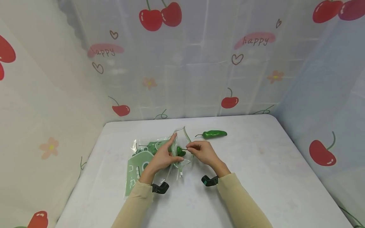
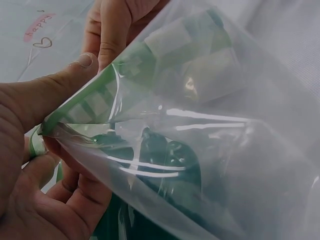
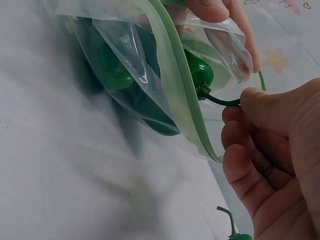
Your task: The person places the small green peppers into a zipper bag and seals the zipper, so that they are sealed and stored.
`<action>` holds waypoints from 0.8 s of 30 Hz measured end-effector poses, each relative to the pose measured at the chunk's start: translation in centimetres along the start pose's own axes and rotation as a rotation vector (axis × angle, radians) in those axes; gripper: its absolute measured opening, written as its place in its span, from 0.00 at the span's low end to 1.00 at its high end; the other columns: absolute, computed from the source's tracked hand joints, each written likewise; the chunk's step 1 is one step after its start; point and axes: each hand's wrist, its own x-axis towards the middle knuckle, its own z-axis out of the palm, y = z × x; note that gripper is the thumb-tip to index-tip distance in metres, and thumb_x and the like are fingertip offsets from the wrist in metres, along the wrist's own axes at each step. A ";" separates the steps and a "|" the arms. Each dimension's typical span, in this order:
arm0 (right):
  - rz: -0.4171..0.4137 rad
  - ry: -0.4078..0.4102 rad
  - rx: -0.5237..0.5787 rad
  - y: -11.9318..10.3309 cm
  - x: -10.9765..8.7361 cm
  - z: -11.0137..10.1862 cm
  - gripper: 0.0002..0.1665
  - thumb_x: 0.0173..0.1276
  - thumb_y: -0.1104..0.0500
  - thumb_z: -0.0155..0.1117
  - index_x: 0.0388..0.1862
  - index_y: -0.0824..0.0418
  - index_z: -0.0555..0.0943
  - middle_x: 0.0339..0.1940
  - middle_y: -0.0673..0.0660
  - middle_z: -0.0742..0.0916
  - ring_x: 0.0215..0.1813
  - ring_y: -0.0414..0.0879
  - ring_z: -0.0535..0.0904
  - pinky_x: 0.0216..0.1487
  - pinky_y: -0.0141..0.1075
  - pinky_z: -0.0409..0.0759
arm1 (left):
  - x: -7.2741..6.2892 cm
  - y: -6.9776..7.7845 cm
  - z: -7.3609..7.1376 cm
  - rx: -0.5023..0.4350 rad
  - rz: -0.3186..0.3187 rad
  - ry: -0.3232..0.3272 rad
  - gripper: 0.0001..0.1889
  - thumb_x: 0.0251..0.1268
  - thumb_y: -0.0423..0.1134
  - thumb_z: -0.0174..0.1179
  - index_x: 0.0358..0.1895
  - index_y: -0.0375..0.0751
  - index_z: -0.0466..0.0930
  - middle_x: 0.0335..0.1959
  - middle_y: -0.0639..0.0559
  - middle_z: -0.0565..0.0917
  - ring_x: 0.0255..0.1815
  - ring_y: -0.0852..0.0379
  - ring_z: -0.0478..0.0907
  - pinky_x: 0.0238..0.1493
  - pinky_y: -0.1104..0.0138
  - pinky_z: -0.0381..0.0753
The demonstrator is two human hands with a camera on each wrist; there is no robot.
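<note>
My left hand (image 1: 163, 157) holds the mouth of a clear zip bag (image 1: 140, 166) with a pale green print, its thumb and fingers at the green-edged opening. Another green pepper (image 1: 152, 147) shows through the plastic. At the opening is a glossy green pepper (image 3: 199, 70), its body partly inside the bag. My right hand (image 1: 204, 154) pinches this pepper's stem (image 3: 223, 102) between thumb and forefinger. In the left wrist view, the bag's clear plastic (image 2: 270, 165) covers much of the scene, and dark green shapes show blurrily through it.
A long green pepper (image 1: 215, 134) lies on the white table (image 1: 256, 177) beyond my right hand, its stem pointing left. Behind the table's far edge hangs a cherry-printed curtain (image 1: 196, 79), with similar sheets at both sides.
</note>
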 end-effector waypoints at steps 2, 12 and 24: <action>0.005 -0.002 0.004 -0.1 0.0 0.1 0.12 0.73 0.55 0.69 0.50 0.57 0.90 0.43 0.49 0.92 0.42 0.40 0.86 0.42 0.37 0.83 | 0.0 0.0 0.0 0.001 -0.002 0.001 0.59 0.54 0.47 0.80 0.81 0.79 0.46 0.57 0.40 0.83 0.12 0.60 0.59 0.19 0.65 0.66; 0.032 -0.004 -0.007 -0.6 0.3 0.6 0.10 0.72 0.56 0.70 0.48 0.59 0.90 0.36 0.49 0.90 0.35 0.41 0.82 0.36 0.37 0.81 | 0.0 0.0 -0.1 0.009 -0.009 -0.002 0.58 0.57 0.44 0.78 0.81 0.80 0.44 0.42 0.43 0.84 0.13 0.61 0.59 0.19 0.67 0.66; 0.057 -0.013 0.021 -1.1 0.4 0.9 0.04 0.71 0.59 0.71 0.42 0.56 0.89 0.36 0.56 0.91 0.30 0.43 0.83 0.32 0.37 0.81 | 0.0 0.0 0.0 -0.003 -0.015 -0.011 0.58 0.56 0.47 0.79 0.81 0.81 0.44 0.31 0.48 0.81 0.13 0.60 0.60 0.19 0.67 0.66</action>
